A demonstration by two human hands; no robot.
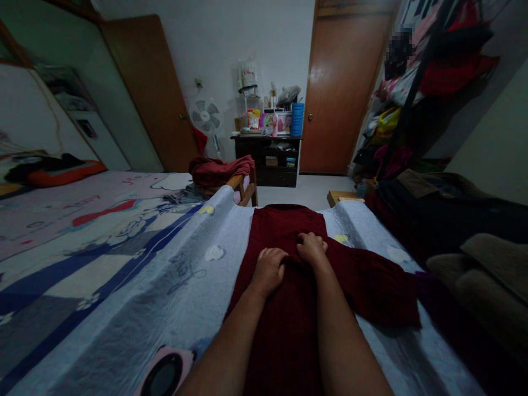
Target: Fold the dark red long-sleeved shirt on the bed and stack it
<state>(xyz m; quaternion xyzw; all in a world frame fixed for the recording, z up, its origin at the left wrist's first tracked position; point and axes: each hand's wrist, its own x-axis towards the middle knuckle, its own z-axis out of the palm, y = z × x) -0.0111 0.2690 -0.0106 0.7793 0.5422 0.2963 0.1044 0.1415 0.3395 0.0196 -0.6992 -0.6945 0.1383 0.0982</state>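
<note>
A dark red long-sleeved top (289, 324) lies lengthwise on the bed in front of me, one sleeve (379, 280) spread out to the right. My left hand (270, 269) rests on the middle of the top, its fingers curled into the cloth. Slightly farther forward, my right hand (312, 247) grips the fabric near the base of that sleeve, fingers bent and closed. A small fold of cloth rises between the two hands. No sleeve shows on the top's left side.
The light blue sheet (181, 291) bears a pink device with a round dark face (163, 374) at lower left. Dark folded clothes (454, 203) line the right side. A reddish cloth bundle (220, 169) sits by the wooden bed end. Beyond are a fan (206, 116) and a dark cabinet (266, 165).
</note>
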